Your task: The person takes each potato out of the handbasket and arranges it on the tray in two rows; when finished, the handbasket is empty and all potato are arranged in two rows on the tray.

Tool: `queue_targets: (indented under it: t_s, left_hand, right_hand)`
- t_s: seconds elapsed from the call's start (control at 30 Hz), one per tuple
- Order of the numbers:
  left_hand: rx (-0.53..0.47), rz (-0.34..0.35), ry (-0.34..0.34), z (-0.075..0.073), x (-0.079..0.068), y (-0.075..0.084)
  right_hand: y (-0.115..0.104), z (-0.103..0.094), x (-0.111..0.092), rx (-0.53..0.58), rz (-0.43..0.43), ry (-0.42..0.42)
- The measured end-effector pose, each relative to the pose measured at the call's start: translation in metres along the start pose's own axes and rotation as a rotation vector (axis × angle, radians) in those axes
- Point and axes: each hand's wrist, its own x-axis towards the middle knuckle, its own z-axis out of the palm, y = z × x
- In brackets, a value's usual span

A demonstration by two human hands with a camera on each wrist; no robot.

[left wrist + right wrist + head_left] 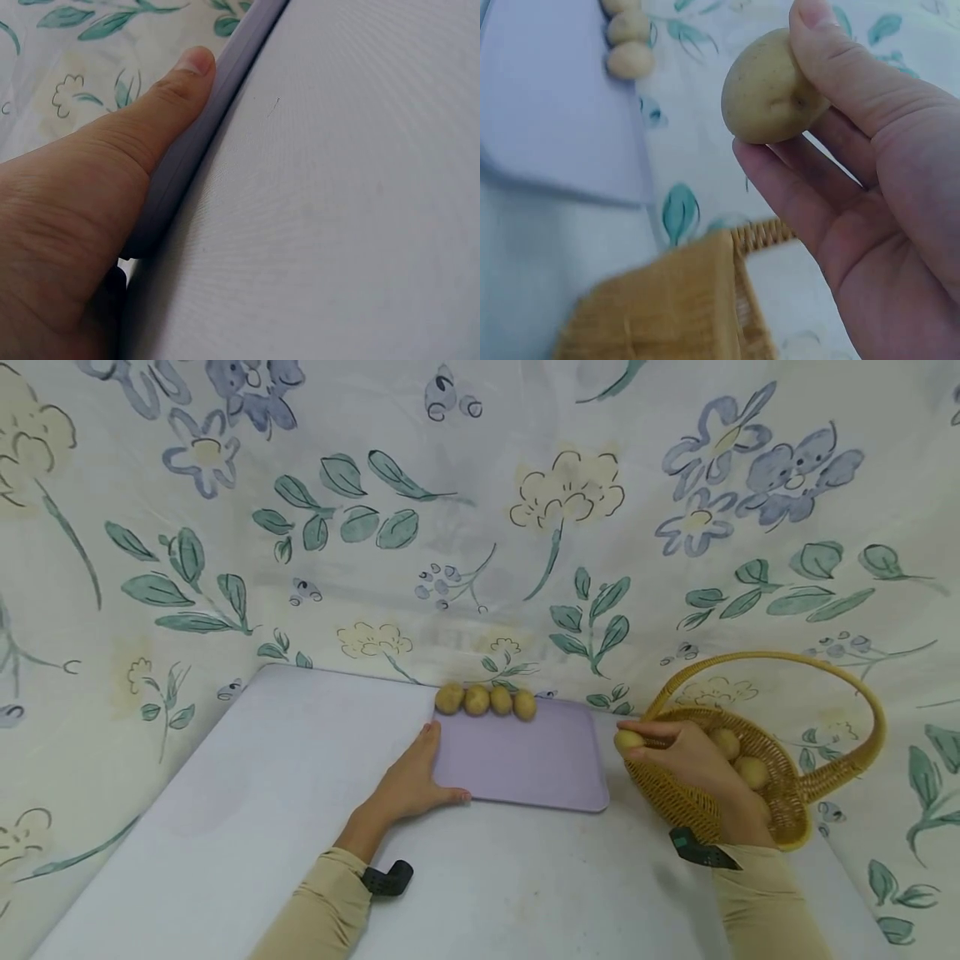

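Observation:
A lilac tray (pixel 525 764) lies on the white table, with several potatoes (pixel 477 700) in a row along its back edge. My left hand (pixel 408 781) rests at the tray's front left corner, fingers along the left side and the thumb (pixel 176 94) straight against the front rim. Between thumb and fingertips, my right hand (pixel 693 760) pinches a potato (pixel 769 90), held just off the left rim of the wicker basket (pixel 675 802). More potatoes (pixel 752 772) lie inside that basket, partly hidden by my right hand and wrist.
The basket's tall arched handle (pixel 873 718) rises over its right side. Behind the table hangs a floral cloth (pixel 487 543). White tabletop (pixel 300 743) stretches left of the tray, and a gap of table separates tray and basket.

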Motion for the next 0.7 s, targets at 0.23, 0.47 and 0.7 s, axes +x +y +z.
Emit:
queue_targets:
  t_s: [0.23,0.47,0.7]
  left_hand:
    - [-0.012,0.005,0.004,0.000,0.001,-0.003]
    - [-0.024,-0.012,-0.010,-0.001,0.002,-0.002]
    - [-0.028,-0.008,-0.010,-0.001,0.001,-0.002]
  right_hand:
    - [-0.012,0.028,0.028,0.157,-0.065,0.003]
    - [-0.033,0.061,0.053,0.332,-0.097,-0.005]
    - [-0.043,0.097,0.077,0.391,-0.173,0.034]
